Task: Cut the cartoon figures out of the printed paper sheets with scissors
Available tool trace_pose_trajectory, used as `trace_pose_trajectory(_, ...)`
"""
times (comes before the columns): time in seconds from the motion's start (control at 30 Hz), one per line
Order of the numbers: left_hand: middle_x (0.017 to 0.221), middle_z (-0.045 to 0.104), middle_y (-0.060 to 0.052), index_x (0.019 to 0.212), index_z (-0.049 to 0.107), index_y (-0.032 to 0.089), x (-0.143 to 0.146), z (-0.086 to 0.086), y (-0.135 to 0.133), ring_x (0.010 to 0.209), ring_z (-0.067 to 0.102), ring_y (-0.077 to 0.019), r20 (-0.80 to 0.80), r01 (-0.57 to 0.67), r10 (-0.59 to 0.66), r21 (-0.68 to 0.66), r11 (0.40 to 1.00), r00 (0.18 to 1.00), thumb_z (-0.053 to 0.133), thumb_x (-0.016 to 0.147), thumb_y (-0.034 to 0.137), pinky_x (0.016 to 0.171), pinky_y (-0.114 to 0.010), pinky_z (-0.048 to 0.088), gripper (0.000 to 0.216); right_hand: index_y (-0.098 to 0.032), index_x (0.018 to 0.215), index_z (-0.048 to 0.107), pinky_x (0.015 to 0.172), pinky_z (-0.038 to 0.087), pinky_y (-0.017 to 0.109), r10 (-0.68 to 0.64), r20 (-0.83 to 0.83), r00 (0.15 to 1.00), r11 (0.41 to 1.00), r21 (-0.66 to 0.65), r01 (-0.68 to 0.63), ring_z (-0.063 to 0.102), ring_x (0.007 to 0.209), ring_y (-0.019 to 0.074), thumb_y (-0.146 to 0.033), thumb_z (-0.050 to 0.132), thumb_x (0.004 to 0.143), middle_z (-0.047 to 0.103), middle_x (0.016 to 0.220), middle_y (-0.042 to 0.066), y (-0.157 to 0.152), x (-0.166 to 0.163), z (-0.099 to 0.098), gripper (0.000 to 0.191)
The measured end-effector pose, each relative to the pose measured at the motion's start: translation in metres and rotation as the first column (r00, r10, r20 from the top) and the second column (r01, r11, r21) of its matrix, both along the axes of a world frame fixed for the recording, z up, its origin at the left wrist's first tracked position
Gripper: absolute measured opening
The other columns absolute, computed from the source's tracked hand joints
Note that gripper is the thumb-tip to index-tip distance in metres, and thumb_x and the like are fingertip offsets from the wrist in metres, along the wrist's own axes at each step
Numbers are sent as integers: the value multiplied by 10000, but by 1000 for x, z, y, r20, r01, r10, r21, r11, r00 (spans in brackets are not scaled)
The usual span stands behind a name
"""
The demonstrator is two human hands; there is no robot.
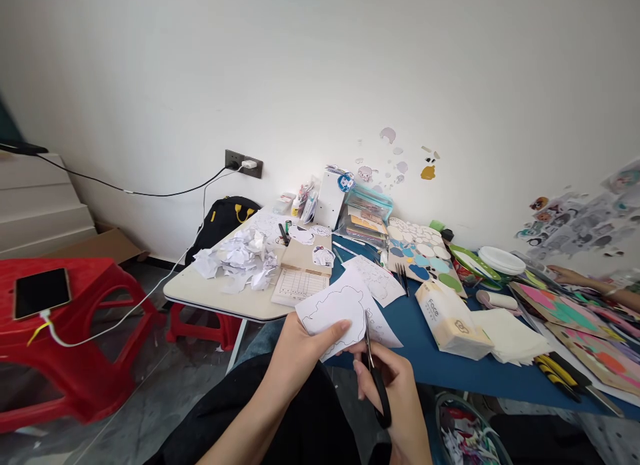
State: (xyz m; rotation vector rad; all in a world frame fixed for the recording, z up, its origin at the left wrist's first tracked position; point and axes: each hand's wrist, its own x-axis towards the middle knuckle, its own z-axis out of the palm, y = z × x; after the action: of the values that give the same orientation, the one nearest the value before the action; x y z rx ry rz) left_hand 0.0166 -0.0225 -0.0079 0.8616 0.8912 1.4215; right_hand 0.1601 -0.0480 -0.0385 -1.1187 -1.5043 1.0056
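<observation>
My left hand point(300, 350) pinches a white sheet of paper point(336, 310) printed with black outline drawings, thumb on top. My right hand point(395, 392) grips black-handled scissors point(374, 368), whose blades point up into the sheet's lower right edge. Both hands hover over my lap, just in front of the near edge of the blue table covering point(440, 365).
A heap of crumpled paper scraps point(239, 257) lies on the white tabletop point(210, 293). A tissue pack point(449, 315), cut-out sheets, coloured card point(565, 312) and plates crowd the blue surface. Another person's hand point(567, 276) rests far right. A phone point(41, 292) charges on a red stool point(90, 318) at left.
</observation>
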Motion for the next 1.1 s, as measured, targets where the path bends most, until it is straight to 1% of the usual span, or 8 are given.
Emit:
trace_pose_trajectory(0.23, 780, 722, -84, 856, 716, 112, -1, 0, 0, 693, 647, -228, -32, -11, 12, 13, 1000, 999, 807, 591, 284, 583, -266, 495, 329, -158, 777, 641, 465, 369, 235, -12, 24, 1000, 1000, -23, 12, 417, 437, 102, -213, 603, 802, 462, 547, -42, -1, 0, 2, 71)
trace_pose_trajectory(0.37, 765, 723, -75, 846, 720, 121, -3, 1, 0, 689, 649, -229, -39, 11, -11, 8, 1000, 999, 807, 585, 283, 590, -271, 497, 319, -159, 788, 640, 440, 394, 227, -12, -8, 1000, 999, -34, 12, 436, 417, 99, -244, 627, 784, 498, 570, -35, 0, 0, -1, 86)
trace_pose_trajectory(0.53, 739, 717, -70, 828, 710, 114, -4, -3, 3, 669, 644, -217, -43, 55, -54, 11, 998, 998, 803, 596, 276, 587, -263, 495, 297, -155, 717, 642, 420, 418, 227, -24, -91, 996, 998, 51, 29, 455, 406, 104, -292, 661, 755, 516, 561, -23, 5, -4, -3, 144)
trace_pose_trajectory(0.6, 744, 716, -66, 836, 703, 115, -3, -7, 7, 667, 642, -209, -42, 101, -101, 6, 995, 994, 800, 608, 273, 593, -261, 496, 294, -158, 699, 639, 418, 418, 228, -41, -107, 993, 997, 68, 48, 449, 405, 108, -296, 662, 755, 498, 532, -28, 7, -3, -2, 150)
trace_pose_trajectory(0.67, 765, 717, -65, 854, 696, 117, 0, -10, 13, 672, 640, -203, -35, 139, -139, -4, 990, 990, 797, 618, 267, 598, -261, 497, 297, -162, 715, 646, 423, 420, 234, -48, -100, 994, 997, 47, 53, 447, 410, 116, -298, 658, 763, 487, 517, -31, 10, -2, -1, 145)
trace_pose_trajectory(0.73, 764, 712, -58, 853, 688, 119, 4, -13, 20, 660, 631, -190, -18, 144, -144, 1, 990, 989, 790, 629, 257, 589, -255, 493, 282, -164, 724, 647, 434, 417, 238, -63, -86, 994, 998, 22, 65, 445, 419, 122, -304, 651, 775, 482, 507, -30, 15, 1, 0, 149)
trace_pose_trajectory(0.9, 644, 672, -42, 801, 666, 102, 16, -11, 38, 563, 581, -158, -28, 138, -137, 29, 990, 990, 767, 653, 243, 545, -250, 464, 228, -158, 709, 648, 445, 391, 244, -107, -74, 991, 994, -8, 107, 439, 419, 123, -309, 645, 776, 475, 470, -29, 31, 8, 0, 165)
trace_pose_trajectory(1.1, 737, 708, -68, 847, 670, 105, 24, -14, 52, 670, 631, -201, -58, 180, -178, 27, 983, 982, 762, 661, 294, 614, -270, 481, 281, -151, 776, 682, 436, 404, 262, -155, -92, 984, 988, -18, 154, 445, 415, 134, -342, 646, 755, 488, 469, -20, 48, 15, -9, 195)
